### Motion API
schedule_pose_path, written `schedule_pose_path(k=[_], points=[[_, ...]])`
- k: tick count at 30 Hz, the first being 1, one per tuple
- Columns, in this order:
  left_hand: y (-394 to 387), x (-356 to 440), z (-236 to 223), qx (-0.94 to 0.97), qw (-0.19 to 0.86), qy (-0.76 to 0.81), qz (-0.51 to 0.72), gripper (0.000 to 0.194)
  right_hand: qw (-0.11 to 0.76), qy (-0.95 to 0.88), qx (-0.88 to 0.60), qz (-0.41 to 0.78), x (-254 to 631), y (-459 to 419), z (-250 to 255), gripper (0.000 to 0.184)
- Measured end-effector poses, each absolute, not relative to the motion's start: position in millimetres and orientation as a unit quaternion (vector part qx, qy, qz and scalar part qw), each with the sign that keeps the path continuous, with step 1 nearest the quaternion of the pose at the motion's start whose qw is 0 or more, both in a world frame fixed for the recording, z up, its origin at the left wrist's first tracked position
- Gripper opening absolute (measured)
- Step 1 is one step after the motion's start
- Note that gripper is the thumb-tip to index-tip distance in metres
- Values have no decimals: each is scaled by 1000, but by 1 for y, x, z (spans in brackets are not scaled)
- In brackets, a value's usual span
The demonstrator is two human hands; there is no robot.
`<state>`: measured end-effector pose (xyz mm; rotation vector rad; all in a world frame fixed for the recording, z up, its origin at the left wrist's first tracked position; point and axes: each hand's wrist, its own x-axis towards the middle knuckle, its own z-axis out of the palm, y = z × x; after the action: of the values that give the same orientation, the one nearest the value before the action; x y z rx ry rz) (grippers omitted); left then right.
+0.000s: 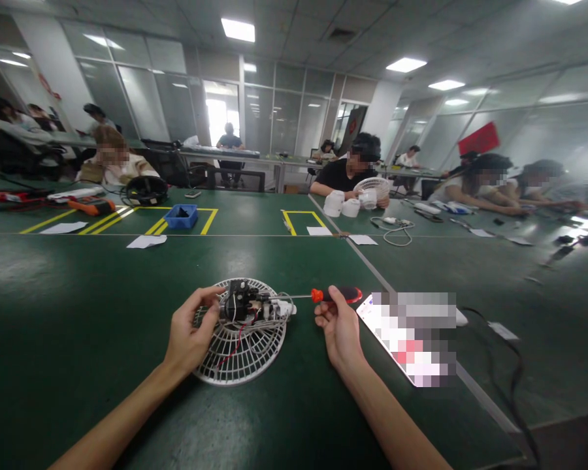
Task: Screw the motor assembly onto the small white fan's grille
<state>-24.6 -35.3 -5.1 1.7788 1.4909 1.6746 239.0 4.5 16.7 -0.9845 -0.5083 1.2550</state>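
A white round fan guard lies on the green table, with a black fan motor and its wires on top. My left hand grips the motor's left side between thumb and fingers. In my right hand is a screwdriver with a red and black handle, the thumb pressed along it. Its shaft points left, level, and reaches over the white part at the motor's right. Whether the tip sits on a screw is too small to tell.
A lit phone, partly blurred, lies right of my right hand. Beyond are a blue bin, paper slips and a coiled white cable. Across the table, a person handles another fan. A black cable runs at the right.
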Motion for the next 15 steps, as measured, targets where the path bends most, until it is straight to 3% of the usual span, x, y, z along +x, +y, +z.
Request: schedule_pose_path(k=[12,15], points=[[-38,-17,8,647,99,558,510,61,671,-230,-421,565,243,5,20,36],[-38,-16,9,644,90,567,506,61,673,-228,-405,575,244,5,20,30]])
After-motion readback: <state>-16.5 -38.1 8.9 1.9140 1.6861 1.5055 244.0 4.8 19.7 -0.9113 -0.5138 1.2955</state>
